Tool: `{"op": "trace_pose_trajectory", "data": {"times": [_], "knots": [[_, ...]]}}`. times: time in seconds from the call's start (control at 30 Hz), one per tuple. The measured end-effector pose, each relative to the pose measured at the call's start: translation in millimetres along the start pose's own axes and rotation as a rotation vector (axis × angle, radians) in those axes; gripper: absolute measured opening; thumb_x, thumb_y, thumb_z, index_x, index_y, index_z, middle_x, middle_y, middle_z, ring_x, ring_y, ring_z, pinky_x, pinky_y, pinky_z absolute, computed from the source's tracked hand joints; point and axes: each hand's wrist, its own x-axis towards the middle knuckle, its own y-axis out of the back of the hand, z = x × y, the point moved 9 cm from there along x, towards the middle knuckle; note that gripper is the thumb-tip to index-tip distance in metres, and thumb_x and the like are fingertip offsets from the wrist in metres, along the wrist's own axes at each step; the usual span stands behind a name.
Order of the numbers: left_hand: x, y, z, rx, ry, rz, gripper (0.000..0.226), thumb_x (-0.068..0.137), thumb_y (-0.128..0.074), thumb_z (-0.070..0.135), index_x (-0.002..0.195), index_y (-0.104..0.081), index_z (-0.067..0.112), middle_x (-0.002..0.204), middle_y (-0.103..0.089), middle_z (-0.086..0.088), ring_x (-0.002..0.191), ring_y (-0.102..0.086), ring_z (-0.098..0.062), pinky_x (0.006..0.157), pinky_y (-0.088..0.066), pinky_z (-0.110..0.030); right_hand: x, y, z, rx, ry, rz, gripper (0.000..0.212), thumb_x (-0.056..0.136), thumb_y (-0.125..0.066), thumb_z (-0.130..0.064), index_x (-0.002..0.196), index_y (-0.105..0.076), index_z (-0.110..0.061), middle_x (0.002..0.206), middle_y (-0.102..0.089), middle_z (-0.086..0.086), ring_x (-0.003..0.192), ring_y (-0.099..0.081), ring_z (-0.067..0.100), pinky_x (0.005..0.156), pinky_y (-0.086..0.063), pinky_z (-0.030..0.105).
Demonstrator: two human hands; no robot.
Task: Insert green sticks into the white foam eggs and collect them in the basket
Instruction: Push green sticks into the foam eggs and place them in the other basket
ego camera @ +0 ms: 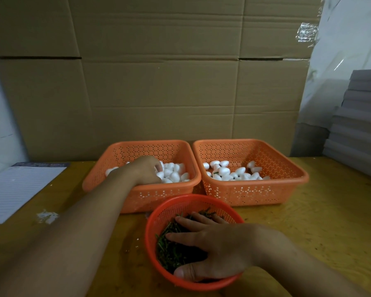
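Left hand [147,170], fingers curled among smooth white foam eggs [174,171] in the perforated rectangular basket [150,195]; right hand [212,247], fingers spread, presses thin green sticks [169,249] in the round mesh basket [159,215] at the worktop's near edge.

Left arm's stretched way forward, forearm angled up and right, left hand [147,169] curled palm-down with the fingertips tucked under (can't really tell if they're pinching anything). Right hand [210,245] sits closer in, palm down, fingers [186,221] spread and pointing left, thumb nearest the body.
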Motion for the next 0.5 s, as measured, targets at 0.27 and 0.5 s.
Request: {"op": "trace_pose_trajectory", "data": {"times": [0.27,0.5], "knots": [[-38,45,24,-0.585,-0.231,0.214,0.027,0.090,-0.069,0.012,0.105,-0.073,0.034,0.102,-0.071,0.010,0.094,-0.067,-0.001,0.071,-0.052,-0.016,2,0,2,0.003,0.010,0.021,0.075,0.089,-0.036,-0.079,0.151,0.001,-0.058,0.162,0.019,-0.023,0.150,0.023,0.013,0.120,0.011,0.053],[-98,46,51,-0.821,-0.446,0.134,0.022,0.088,-0.064,0.032,0.106,-0.076,0.028,0.088,-0.071,0.005,0.078,-0.065,-0.008,0.061,-0.051,-0.021,7,9,5,0.054,0.051,0.137,0.068,0.091,-0.037,-0.076,0.151,-0.019,-0.053,0.165,0.000,-0.022,0.153,0.006,0.011,0.123,0.000,0.050]]}}
